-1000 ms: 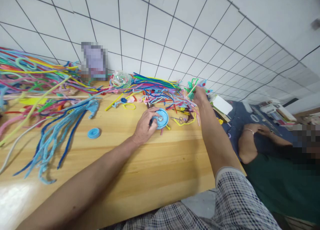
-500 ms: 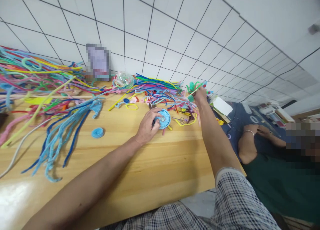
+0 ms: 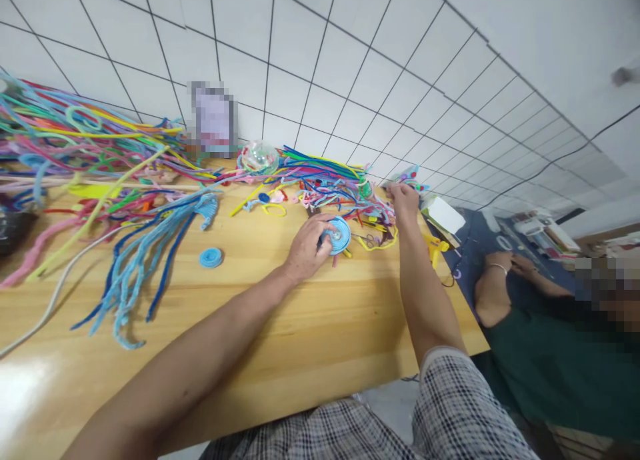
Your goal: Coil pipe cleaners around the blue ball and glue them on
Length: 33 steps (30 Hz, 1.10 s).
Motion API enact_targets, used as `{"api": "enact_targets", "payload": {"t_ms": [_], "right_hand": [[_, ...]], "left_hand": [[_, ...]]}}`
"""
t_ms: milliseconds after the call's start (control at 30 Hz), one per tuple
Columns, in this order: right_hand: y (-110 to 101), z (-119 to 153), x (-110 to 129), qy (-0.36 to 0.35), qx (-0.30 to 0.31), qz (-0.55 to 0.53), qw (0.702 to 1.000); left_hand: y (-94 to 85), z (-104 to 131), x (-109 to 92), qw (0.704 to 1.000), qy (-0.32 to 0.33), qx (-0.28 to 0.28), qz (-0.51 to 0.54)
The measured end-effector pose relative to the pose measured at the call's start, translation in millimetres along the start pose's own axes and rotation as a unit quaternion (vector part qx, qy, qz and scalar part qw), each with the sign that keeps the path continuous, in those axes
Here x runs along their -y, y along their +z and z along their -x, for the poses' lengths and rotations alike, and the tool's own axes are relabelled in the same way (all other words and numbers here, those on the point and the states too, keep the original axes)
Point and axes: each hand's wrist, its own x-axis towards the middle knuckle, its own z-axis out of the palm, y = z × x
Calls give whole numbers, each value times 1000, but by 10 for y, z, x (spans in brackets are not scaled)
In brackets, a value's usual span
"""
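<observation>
My left hand [image 3: 309,248] grips a blue coiled disc [image 3: 339,237] by its left side, above the wooden table [image 3: 280,353]. Farther right, my right hand [image 3: 404,197] is at the back edge of the table with its fingers pinched together; whatever they hold is too small to tell. Beside it lie colourful pipe cleaners [image 3: 325,169]. Scissors [image 3: 369,239] and a yellow loop of pipe cleaner are just right of the disc. A smaller blue coil [image 3: 211,257] lies flat to the left.
Long pipe cleaners [image 3: 125,273] spread over the left side, near a white cable [image 3: 56,293]. A clear ball [image 3: 260,157] stands by the tiled wall. A yellow glue gun [image 3: 436,248] lies at right, near another person's arms [image 3: 494,287].
My right hand has drawn back a little from the green item, which now lies to its left. The view has shifted slightly. My left hand still holds the blue disc.
</observation>
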Motion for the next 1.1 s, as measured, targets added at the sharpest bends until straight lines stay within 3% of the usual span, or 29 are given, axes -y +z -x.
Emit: {"api": "enact_targets", "payload": {"t_ms": [167,533,867,1100], "right_hand": [[-96,432,-118,38,-64,-153,985],[-84,518,-245,13,-90,-111,990],[-33,708,197,14,-98,-117,988],[110,839,331,-58,-30,-125,990]], "left_hand": [[1,-10,-11,1000,2,-6,2],[4,43,-8,1000,-20,19,3],[29,64,61,1000,-4,21,-9],[55,66,164,999,26,24,-15]]}}
